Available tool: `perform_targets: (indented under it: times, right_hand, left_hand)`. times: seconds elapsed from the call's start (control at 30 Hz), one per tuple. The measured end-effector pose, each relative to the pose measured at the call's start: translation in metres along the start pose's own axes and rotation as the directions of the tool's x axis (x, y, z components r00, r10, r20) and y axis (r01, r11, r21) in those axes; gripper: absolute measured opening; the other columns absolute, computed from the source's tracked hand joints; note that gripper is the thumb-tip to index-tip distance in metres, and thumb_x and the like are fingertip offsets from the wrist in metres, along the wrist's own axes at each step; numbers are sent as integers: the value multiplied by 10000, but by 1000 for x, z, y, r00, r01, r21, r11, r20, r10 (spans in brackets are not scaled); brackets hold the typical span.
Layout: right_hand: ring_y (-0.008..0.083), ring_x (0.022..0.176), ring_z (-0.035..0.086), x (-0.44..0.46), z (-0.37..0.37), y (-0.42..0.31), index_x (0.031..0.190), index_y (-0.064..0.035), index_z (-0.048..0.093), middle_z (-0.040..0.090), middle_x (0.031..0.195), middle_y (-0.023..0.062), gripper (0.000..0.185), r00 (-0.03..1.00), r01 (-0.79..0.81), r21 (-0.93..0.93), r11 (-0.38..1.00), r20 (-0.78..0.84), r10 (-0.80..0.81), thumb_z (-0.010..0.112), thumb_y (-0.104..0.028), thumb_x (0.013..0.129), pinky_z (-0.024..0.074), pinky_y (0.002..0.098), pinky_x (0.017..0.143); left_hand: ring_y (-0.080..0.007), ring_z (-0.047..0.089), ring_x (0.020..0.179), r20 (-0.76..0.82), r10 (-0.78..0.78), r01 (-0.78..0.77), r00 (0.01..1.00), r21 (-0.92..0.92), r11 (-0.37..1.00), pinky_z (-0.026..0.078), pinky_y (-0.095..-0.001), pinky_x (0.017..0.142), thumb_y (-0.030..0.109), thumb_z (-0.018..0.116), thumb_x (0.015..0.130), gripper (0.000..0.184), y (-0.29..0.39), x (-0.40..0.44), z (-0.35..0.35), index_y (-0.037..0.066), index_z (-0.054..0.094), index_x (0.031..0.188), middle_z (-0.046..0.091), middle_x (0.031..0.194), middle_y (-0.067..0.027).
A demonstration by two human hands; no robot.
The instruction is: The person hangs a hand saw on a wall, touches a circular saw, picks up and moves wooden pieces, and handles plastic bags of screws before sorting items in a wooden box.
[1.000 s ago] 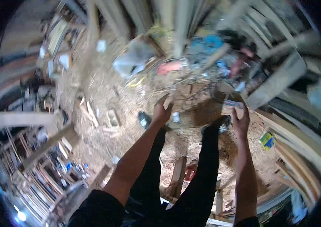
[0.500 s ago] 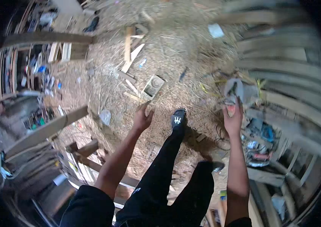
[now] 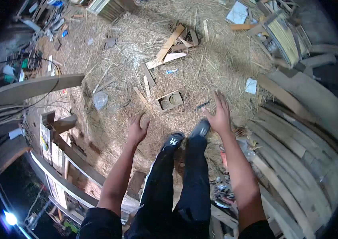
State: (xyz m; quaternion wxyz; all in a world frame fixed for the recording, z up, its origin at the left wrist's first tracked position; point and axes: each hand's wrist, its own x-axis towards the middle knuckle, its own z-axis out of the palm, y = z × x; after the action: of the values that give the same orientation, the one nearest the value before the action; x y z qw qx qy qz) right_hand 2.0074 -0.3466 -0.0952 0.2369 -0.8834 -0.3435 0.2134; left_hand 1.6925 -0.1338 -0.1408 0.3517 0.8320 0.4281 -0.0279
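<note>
My left hand (image 3: 137, 129) hangs in the air over the straw-strewn floor, thumb apart from the bent fingers, holding nothing. Fingers spread, my right hand (image 3: 220, 114) is also empty, held out above the floor. Beside its thumb in the view is a slim dark object (image 3: 201, 106), too small to name. Ahead, between the two hands, a small rectangular block (image 3: 169, 102) with two hollows lies on the ground. Several wooden offcuts (image 3: 170, 43) are heaped just beyond it. Two dark slides (image 3: 173, 141) are on my feet.
Stacked planks (image 3: 292, 135) line the right side. To the left, a thick beam (image 3: 33, 91) and a timber frame (image 3: 73, 159) jut in. A clear plastic bag (image 3: 100, 99) and a white sheet (image 3: 251, 85) lie on the floor. A bright lamp (image 3: 10, 218) glows at lower left.
The view has turned and moved forward with my steps. My right foot has come up next to the left. My right hand has moved from beside the planks to over the floor.
</note>
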Motion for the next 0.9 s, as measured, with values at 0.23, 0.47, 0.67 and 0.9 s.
perform_targets:
  times: [0.23,0.47,0.67,0.9]
  right_hand:
    - [380,1473,332,111,81,29,1567,-98,335,342,1600,188,883,953,171,-157,973,276,-123,787,-373,861,296,501,1203]
    - [399,1458,346,146,186,28,1546,-109,378,371,1586,177,927,819,362,-193,912,533,-212,838,-362,782,310,525,1185]
    - [366,1491,300,151,312,81,1585,-136,288,287,1637,107,1024,696,522,-251,815,678,-236,856,-347,760,258,579,1203]
    - [344,1478,338,132,413,124,1569,-126,320,371,1588,148,932,714,613,-376,695,641,-283,808,-187,778,165,583,1233]
  left_hand:
    - [-430,543,1265,-69,-165,166,984,4,986,447,-519,1061,403,665,944,537,-10,52,47,109,568,1382,608,1330,-229]
    - [-388,534,1293,93,-416,407,905,102,908,418,-597,1055,468,691,901,619,-48,88,116,169,535,1420,603,1360,-175]
    - [-358,275,1502,246,-379,253,892,424,870,268,-663,1149,536,801,783,1023,-119,129,210,243,254,1596,342,1615,-79]
    - [-379,217,1525,190,-407,273,894,489,828,178,-680,1192,411,871,736,1148,-162,133,281,230,152,1614,272,1638,-74]
